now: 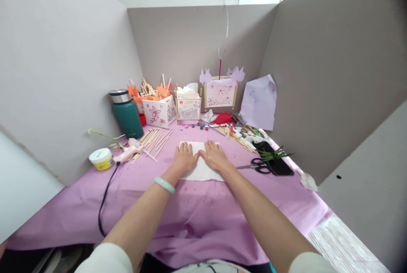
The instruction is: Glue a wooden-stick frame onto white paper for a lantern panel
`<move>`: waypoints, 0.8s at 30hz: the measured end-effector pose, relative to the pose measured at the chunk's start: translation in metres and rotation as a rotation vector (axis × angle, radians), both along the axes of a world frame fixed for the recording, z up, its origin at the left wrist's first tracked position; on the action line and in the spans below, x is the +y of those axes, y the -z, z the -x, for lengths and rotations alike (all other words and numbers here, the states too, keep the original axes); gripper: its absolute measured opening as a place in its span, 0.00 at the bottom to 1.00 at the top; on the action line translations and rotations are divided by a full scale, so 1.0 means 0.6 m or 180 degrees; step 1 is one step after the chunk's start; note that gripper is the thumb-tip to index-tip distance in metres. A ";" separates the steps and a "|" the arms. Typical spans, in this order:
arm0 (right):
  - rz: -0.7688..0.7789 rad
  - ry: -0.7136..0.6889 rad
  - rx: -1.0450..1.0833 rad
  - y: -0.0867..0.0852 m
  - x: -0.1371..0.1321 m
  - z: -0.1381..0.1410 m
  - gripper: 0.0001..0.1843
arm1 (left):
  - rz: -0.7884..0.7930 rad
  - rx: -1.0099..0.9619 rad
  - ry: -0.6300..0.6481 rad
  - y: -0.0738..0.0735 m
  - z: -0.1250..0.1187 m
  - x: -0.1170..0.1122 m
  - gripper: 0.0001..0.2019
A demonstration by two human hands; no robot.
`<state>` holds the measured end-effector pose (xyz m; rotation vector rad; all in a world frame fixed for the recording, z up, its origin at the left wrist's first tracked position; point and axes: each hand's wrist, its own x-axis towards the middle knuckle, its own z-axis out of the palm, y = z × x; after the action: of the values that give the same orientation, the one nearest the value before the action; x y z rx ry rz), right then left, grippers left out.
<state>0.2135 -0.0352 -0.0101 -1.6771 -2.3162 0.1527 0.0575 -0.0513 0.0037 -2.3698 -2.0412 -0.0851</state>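
Note:
A white sheet of paper (pixel 201 171) lies flat on the purple tablecloth (pixel 197 209) in the middle of the table. My left hand (pixel 184 157) rests palm down on the sheet's left part, fingers stretched out. A pale green bangle (pixel 164 185) sits on that wrist. My right hand (pixel 214 155) lies flat on the sheet's right part, fingers spread, almost touching the left hand. Neither hand holds anything.
Left: a pink glue gun (pixel 129 151) with black cord, a white tub (pixel 101 158), wooden sticks (pixel 154 139), a green flask (pixel 126 113). Right: black scissors (pixel 259 165), a black tray (pixel 275 159) with green leaves. Paper lanterns (pixel 188 105) stand at the back. Grey partitions enclose three sides.

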 end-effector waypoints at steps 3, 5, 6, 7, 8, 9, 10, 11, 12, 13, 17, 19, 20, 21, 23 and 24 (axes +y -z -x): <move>-0.0015 0.0006 0.0000 0.000 0.000 0.000 0.37 | 0.0055 -0.0013 0.0044 -0.004 0.003 -0.001 0.36; -0.0017 0.0012 -0.0004 0.000 0.000 0.000 0.36 | 0.0114 -0.0019 0.0102 -0.007 0.007 -0.002 0.35; -0.0016 0.0015 -0.0006 -0.001 0.000 0.000 0.35 | 0.0144 -0.0023 0.0130 -0.008 0.009 -0.002 0.35; -0.0014 0.0019 -0.0010 -0.001 0.000 0.001 0.35 | 0.0172 -0.0028 0.0151 -0.009 0.011 -0.002 0.35; -0.0007 0.0025 -0.0015 -0.002 0.000 0.001 0.35 | 0.0193 -0.0034 0.0164 -0.011 0.012 -0.002 0.35; 0.0002 0.0030 -0.0021 -0.003 -0.001 0.001 0.35 | 0.0209 -0.0040 0.0165 -0.011 0.013 -0.002 0.35; 0.0010 0.0033 -0.0026 -0.004 -0.001 0.002 0.35 | 0.0221 -0.0046 0.0159 -0.012 0.013 -0.002 0.35; 0.0015 0.0035 -0.0030 -0.005 -0.002 0.002 0.35 | 0.0228 -0.0052 0.0149 -0.012 0.013 -0.003 0.36; 0.0013 0.0036 -0.0031 -0.005 -0.002 0.002 0.35 | 0.0231 -0.0057 0.0139 -0.012 0.012 -0.003 0.36; 0.0008 0.0033 -0.0032 -0.006 -0.003 0.002 0.35 | 0.0229 -0.0062 0.0129 -0.012 0.012 -0.003 0.36; 0.0014 0.0053 -0.0054 -0.005 -0.001 0.003 0.35 | 0.0211 -0.0080 0.0114 -0.009 0.011 -0.002 0.36; 0.0050 0.0068 -0.0072 -0.003 0.000 0.003 0.35 | 0.0207 -0.0094 0.0122 -0.007 0.012 0.000 0.36; 0.0062 0.0071 -0.0077 -0.003 0.000 0.003 0.36 | 0.0204 -0.0102 0.0126 -0.006 0.012 0.001 0.36; 0.0071 0.0069 -0.0081 -0.003 0.000 0.003 0.36 | 0.0199 -0.0111 0.0128 -0.006 0.013 0.001 0.36; 0.0074 0.0061 -0.0084 -0.003 0.000 0.003 0.36 | 0.0193 -0.0130 0.0124 -0.005 0.013 0.002 0.36; 0.0072 0.0055 -0.0087 -0.004 0.000 0.003 0.36 | 0.0190 -0.0140 0.0123 -0.004 0.013 0.002 0.36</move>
<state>0.2116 -0.0353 -0.0078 -1.7201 -2.3274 0.1541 0.0497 -0.0503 0.0061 -2.4645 -2.0454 -0.0784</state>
